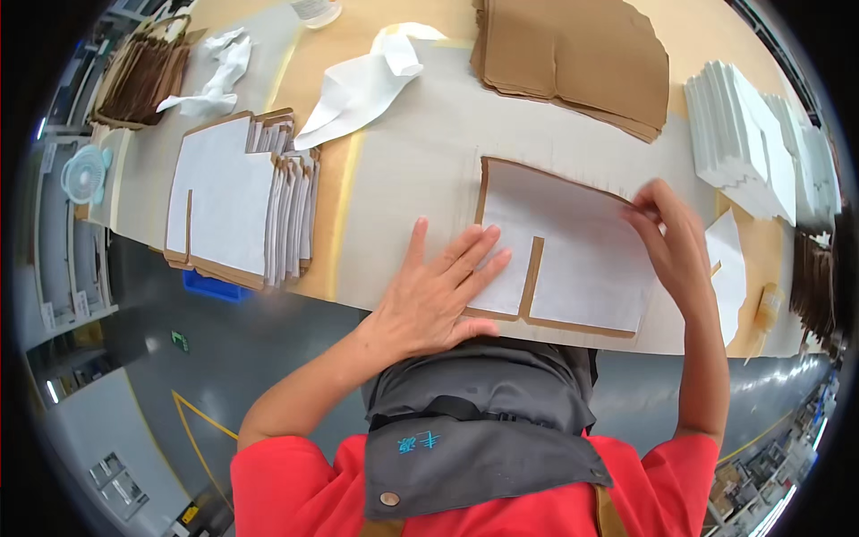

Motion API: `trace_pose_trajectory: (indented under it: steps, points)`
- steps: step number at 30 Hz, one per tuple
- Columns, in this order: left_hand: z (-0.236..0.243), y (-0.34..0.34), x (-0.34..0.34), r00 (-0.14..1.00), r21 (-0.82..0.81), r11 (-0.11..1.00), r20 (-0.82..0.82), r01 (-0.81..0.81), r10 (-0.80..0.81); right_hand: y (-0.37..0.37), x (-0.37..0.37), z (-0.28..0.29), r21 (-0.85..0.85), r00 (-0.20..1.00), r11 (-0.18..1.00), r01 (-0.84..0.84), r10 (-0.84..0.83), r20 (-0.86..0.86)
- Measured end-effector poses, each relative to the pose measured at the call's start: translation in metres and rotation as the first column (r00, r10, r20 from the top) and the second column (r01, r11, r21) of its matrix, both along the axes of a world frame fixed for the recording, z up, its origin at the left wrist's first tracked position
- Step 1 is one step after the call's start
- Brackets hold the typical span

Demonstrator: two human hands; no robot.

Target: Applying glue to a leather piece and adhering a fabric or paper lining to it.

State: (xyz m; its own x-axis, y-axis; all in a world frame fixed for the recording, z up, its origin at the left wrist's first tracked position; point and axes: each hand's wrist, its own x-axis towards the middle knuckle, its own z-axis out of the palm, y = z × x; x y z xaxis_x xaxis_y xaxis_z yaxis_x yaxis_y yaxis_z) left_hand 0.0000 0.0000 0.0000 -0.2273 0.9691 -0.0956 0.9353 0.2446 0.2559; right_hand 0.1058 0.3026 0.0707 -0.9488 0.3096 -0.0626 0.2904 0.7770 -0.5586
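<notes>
In front of me, at the table's near edge, lies a brown cardboard sheet faced with white paper (582, 242), with a narrow brown strip running up from its near edge. My left hand (438, 291) rests flat on its left side, fingers spread. At the far right corner, the fingertips of my right hand (669, 234) are pinched on the sheet's edge, slightly blurred. The far edge appears to lift and curve a little there. Beside my right forearm, a loose white cut sheet (729, 277) lies partly hidden.
A stack of white-faced cardboard sheets (224, 210) stands left, plain brown sheets (573, 54) at the back, white stacks (734, 134) at right. Crumpled white paper (358, 94) lies back left. A small yellowish bottle (768, 306) sits near the right edge. A blue bin (215, 285) shows below the table.
</notes>
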Motion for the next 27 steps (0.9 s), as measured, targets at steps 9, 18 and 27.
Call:
trace_pose_trajectory:
  steps: [9,18,27]
  points:
    - [0.031,-0.019,0.002,-0.124,-0.03,0.672,0.988,-0.74,-0.093,-0.033,0.02,0.105,-0.168,0.942,0.984,0.058,-0.11,-0.317]
    - [0.156,-0.201,-0.086,0.247,0.209,0.138,0.887,-0.968,0.389,-0.172,-0.165,0.101,-0.632,0.96,0.723,-0.28,0.213,-0.182]
    - [0.064,-0.278,-0.21,0.361,0.402,0.286,0.123,-0.87,0.925,-0.231,-0.274,-0.007,-0.208,0.845,0.907,-0.365,0.229,-0.483]
